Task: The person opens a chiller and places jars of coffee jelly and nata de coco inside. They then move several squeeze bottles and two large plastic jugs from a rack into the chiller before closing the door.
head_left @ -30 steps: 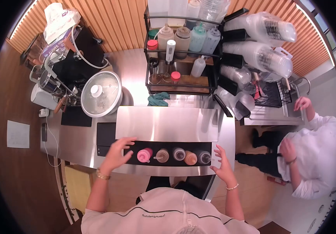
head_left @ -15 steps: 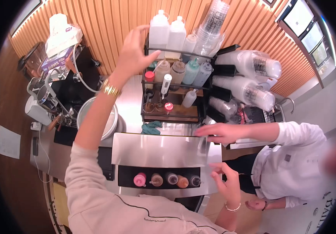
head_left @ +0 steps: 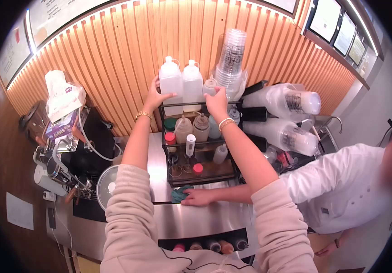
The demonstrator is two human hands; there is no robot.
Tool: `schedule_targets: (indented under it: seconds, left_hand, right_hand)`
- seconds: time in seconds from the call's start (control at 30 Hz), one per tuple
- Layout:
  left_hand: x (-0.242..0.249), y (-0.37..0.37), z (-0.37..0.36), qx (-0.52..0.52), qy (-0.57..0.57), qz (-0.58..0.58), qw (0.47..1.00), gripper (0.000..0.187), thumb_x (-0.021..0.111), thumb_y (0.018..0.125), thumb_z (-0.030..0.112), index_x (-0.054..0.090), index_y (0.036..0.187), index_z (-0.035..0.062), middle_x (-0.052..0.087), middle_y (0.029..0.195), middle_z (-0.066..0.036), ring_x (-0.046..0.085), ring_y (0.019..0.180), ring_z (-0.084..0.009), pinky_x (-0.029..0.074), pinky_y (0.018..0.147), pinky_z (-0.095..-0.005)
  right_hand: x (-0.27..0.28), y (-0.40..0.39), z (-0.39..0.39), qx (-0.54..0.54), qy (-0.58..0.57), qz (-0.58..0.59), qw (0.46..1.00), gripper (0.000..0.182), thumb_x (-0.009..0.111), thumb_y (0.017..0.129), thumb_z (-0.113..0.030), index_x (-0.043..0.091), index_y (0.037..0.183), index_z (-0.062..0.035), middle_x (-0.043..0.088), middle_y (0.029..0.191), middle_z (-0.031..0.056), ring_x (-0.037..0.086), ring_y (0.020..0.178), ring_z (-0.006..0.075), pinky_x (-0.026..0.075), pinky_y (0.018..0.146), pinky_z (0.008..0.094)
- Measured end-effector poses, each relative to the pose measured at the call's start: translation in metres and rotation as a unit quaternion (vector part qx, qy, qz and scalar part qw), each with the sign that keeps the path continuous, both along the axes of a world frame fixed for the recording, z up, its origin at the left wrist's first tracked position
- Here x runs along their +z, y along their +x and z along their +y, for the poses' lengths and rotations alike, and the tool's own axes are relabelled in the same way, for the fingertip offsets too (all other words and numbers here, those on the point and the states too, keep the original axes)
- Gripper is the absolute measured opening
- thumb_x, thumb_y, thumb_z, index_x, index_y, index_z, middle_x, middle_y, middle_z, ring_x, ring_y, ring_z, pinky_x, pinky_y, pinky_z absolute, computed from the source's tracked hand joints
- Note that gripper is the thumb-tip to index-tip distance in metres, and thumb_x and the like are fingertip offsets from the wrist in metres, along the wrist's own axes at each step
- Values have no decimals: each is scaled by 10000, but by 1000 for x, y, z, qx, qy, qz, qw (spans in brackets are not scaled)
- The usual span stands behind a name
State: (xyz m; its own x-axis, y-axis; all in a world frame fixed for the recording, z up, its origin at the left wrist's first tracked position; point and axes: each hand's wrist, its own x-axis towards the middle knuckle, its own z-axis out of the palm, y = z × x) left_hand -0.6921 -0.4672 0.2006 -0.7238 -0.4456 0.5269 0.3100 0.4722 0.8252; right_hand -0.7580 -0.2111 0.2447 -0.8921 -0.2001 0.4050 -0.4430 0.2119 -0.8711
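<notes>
My left hand point(head_left: 157, 96) is at the left side of a tall white plastic bottle point(head_left: 172, 82) on the rack's top shelf, thumb across its front and fingers wrapped behind. Beside it stands a second tall white bottle point(head_left: 192, 88). With my right hand point(head_left: 217, 101), I grip a smaller translucent squeeze bottle point(head_left: 209, 84) near its top; the hand covers its lower part. All three stand upright on the black rack point(head_left: 200, 183). Squeeze bottles, among them a brown-filled one point(head_left: 201, 128), fill the shelf below, partly behind my right forearm.
A co-worker's hand point(head_left: 198, 197) presses on a teal cloth point(head_left: 182, 193) at the rack's foot. Stacked clear cups point(head_left: 232, 57) stand right of the bottles. Cup sleeves point(head_left: 291, 136) lie in holders farther right. An espresso machine point(head_left: 97, 148) is at left.
My left hand has closed around the tall bottle. My right hand has risen from the counter's front to the small squeeze bottle. The co-worker's hand has moved left onto the cloth. The view has tilted up.
</notes>
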Motion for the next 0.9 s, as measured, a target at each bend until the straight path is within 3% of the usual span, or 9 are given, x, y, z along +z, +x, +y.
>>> schedule_targets:
  seconds: [0.07, 0.3, 0.57, 0.63, 0.67, 0.77, 0.8, 0.87, 0.9]
  left_hand:
    - [11, 3, 3, -12, 9, -25, 1000, 1193, 972, 553, 296, 268, 1455, -40, 553, 1325, -187, 516, 1261, -266, 405, 1095, -408]
    - [41, 18, 14, -66, 31, -92, 993, 967, 947, 587, 204, 438, 1383, -3, 614, 1276, -132, 571, 1211, -216, 443, 1060, -365]
    - [59, 16, 27, -109, 134, 43, 984, 840, 859, 661, 56, 454, 1396, 36, 611, 1274, -88, 588, 1172, -184, 483, 1008, -352]
    - [78, 22, 24, -123, 147, 57, 980, 822, 843, 675, 52, 451, 1397, 38, 601, 1282, -95, 590, 1170, -187, 483, 1006, -356]
    - [87, 25, 28, -113, 144, 99, 978, 744, 797, 735, 105, 445, 1384, 11, 598, 1259, -122, 597, 1162, -222, 495, 995, -381]
    - [109, 37, 4, -195, 289, 86, 934, 715, 753, 781, 180, 428, 1384, -25, 594, 1235, -152, 596, 1157, -270, 498, 1002, -416]
    - [120, 46, 10, -212, 270, 99, 934, 713, 725, 802, 279, 433, 1366, -47, 587, 1228, -182, 591, 1154, -312, 498, 1007, -441]
    - [123, 56, 9, -248, 276, 114, 922, 739, 738, 781, 303, 441, 1364, -41, 581, 1247, -193, 588, 1159, -317, 494, 1013, -447]
    - [122, 61, 8, -264, 278, 122, 915, 752, 745, 771, 315, 444, 1363, -39, 578, 1257, -199, 586, 1162, -319, 492, 1015, -450]
  right_hand:
    - [-10, -6, -12, -14, 4, 28, 1000, 605, 791, 745, -120, 448, 1209, 64, 537, 1186, 265, 510, 1170, 405, 389, 1034, 436]
    - [-10, 1, -23, -118, 74, 110, 984, 638, 811, 720, -80, 412, 1205, 31, 523, 1156, 243, 500, 1162, 413, 399, 1014, 453]
    - [-19, -14, -6, -60, 37, 130, 989, 648, 833, 700, -89, 428, 1194, 22, 586, 1070, 240, 600, 1010, 415, 479, 895, 445]
    - [-16, -18, -1, -44, 91, 145, 984, 631, 839, 689, -94, 449, 1172, 17, 601, 1046, 227, 610, 992, 413, 488, 873, 445]
    - [-14, -20, 1, -34, 118, 153, 981, 622, 843, 684, -96, 460, 1161, 15, 608, 1035, 221, 615, 983, 411, 492, 862, 446]
    - [-3, -14, 6, 8, 100, 140, 985, 544, 794, 723, -81, 472, 1154, -2, 573, 1135, 245, 588, 1065, 429, 485, 911, 455]
    - [5, -11, 5, -4, 66, 182, 981, 528, 795, 721, -90, 469, 1129, -7, 579, 1106, 236, 602, 1037, 409, 492, 891, 445]
    - [21, -7, 2, -26, -1, 260, 965, 500, 796, 718, -109, 463, 1080, -18, 592, 1048, 219, 631, 982, 368, 505, 851, 424]
    - [25, -11, -2, 17, -73, 207, 975, 490, 795, 717, -114, 455, 1057, -18, 598, 1021, 210, 636, 945, 341, 509, 826, 411]
